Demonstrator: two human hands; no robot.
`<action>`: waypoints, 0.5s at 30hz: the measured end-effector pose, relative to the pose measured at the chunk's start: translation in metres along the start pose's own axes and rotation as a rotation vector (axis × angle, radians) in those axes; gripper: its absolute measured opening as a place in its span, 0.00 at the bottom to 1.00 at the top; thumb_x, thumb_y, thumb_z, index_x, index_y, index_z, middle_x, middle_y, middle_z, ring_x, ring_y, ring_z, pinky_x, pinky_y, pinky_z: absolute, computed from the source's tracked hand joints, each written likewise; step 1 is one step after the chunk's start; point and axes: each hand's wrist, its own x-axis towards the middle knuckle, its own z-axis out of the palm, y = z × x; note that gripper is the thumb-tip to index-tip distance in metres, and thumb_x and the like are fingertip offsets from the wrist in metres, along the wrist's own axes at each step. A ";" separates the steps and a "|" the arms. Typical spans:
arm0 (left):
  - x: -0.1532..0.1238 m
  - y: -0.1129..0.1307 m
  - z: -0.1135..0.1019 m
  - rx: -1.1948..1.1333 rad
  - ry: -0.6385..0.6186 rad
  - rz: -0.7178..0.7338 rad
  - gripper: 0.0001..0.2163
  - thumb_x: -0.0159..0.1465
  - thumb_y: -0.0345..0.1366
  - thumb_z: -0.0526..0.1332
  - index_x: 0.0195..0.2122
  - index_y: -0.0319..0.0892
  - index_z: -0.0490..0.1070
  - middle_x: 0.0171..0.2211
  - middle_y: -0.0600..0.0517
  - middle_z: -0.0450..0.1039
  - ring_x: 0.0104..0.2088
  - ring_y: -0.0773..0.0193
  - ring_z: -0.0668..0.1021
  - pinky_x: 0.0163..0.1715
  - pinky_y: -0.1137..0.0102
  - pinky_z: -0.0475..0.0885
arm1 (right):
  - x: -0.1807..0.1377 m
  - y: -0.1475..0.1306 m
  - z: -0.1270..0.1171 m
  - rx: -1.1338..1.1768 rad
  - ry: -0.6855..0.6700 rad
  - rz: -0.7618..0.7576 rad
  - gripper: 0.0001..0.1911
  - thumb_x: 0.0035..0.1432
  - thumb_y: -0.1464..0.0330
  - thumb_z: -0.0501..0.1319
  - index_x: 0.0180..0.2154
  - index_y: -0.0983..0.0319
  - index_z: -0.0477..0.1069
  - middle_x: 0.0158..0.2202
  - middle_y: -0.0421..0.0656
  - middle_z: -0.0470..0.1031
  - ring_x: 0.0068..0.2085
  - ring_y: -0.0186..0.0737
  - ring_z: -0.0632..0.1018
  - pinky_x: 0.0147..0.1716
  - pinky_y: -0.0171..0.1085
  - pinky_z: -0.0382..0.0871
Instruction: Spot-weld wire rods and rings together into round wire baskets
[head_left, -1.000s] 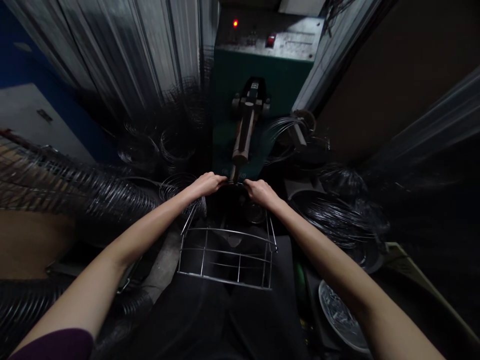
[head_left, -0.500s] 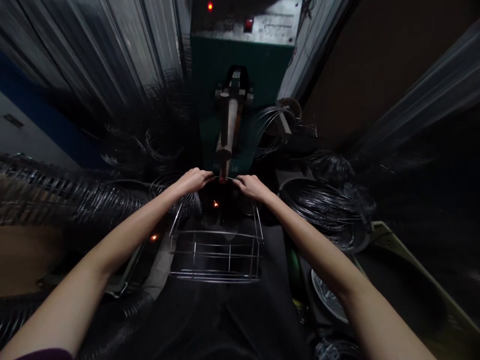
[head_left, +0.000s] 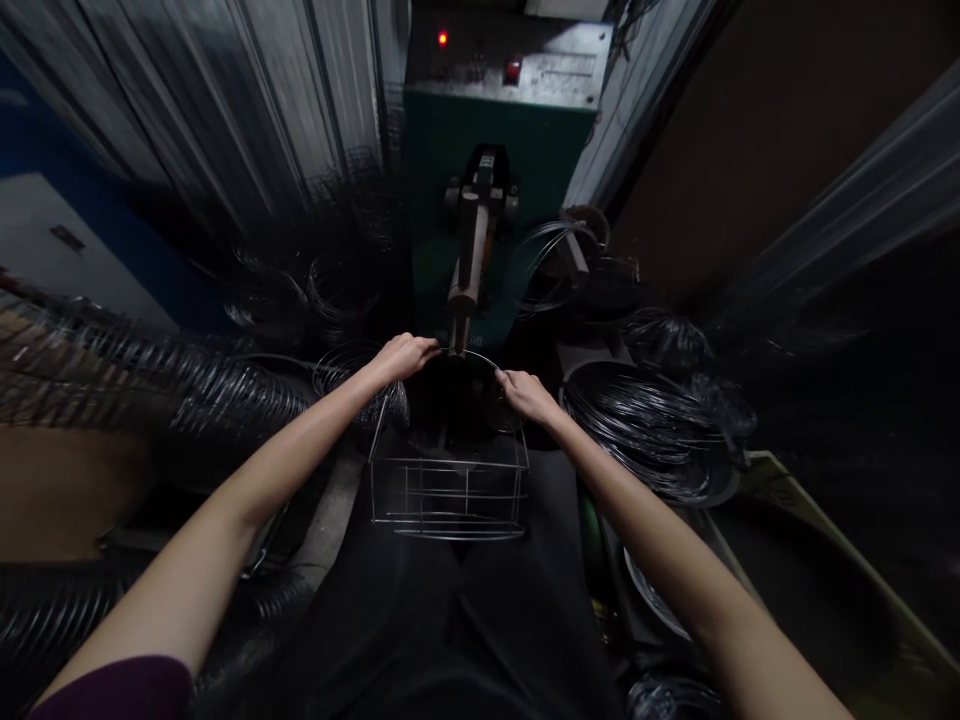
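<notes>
A spot welding machine point(head_left: 502, 125) with a green front stands ahead of me, its electrode arm point(head_left: 466, 265) reaching toward me. At the arm's tip runs a thin curved wire point(head_left: 481, 357), seemingly the far rim of a wire frame point(head_left: 450, 467) that hangs over my dark-clothed lap. My left hand point(head_left: 407, 357) pinches this rim just left of the electrode. Farther along the curve, to the right, my right hand point(head_left: 527, 395) grips it with closed fingers. Whether the electrode touches the wire is hard to see.
Coiled wires fill a round tub point(head_left: 724, 492) on the right. A stack of wire rings point(head_left: 225, 385) lies at the left, with a smaller wire bundle point(head_left: 356, 375) near my left forearm. A yellowish-edged bin point(head_left: 810, 530) stands at the lower right.
Sparks seen below the electrode and at the left are gone. My right hand has moved right along the rim, away from the electrode, baring more wire. The view has shifted slightly.
</notes>
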 end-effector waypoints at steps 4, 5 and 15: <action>-0.006 0.000 -0.004 -0.086 -0.020 -0.024 0.15 0.66 0.44 0.50 0.41 0.44 0.74 0.29 0.50 0.75 0.27 0.65 0.73 0.29 0.74 0.62 | -0.007 -0.003 0.005 0.015 -0.005 -0.017 0.23 0.67 0.62 0.40 0.33 0.62 0.69 0.33 0.46 0.76 0.35 0.37 0.75 0.32 0.31 0.58; -0.012 -0.002 -0.006 -0.144 -0.010 -0.024 0.16 0.66 0.45 0.50 0.41 0.44 0.74 0.28 0.51 0.75 0.27 0.64 0.73 0.30 0.74 0.62 | -0.011 -0.003 0.009 0.029 0.012 -0.034 0.22 0.67 0.62 0.40 0.32 0.62 0.69 0.32 0.45 0.75 0.34 0.37 0.75 0.31 0.31 0.58; -0.187 -0.004 0.090 -1.625 0.199 -0.707 0.19 0.57 0.46 0.63 0.37 0.32 0.73 0.28 0.44 0.75 0.27 0.62 0.77 0.31 0.70 0.71 | -0.065 0.033 0.032 0.230 0.616 -0.137 0.19 0.64 0.60 0.42 0.30 0.61 0.65 0.18 0.39 0.62 0.19 0.35 0.66 0.23 0.33 0.54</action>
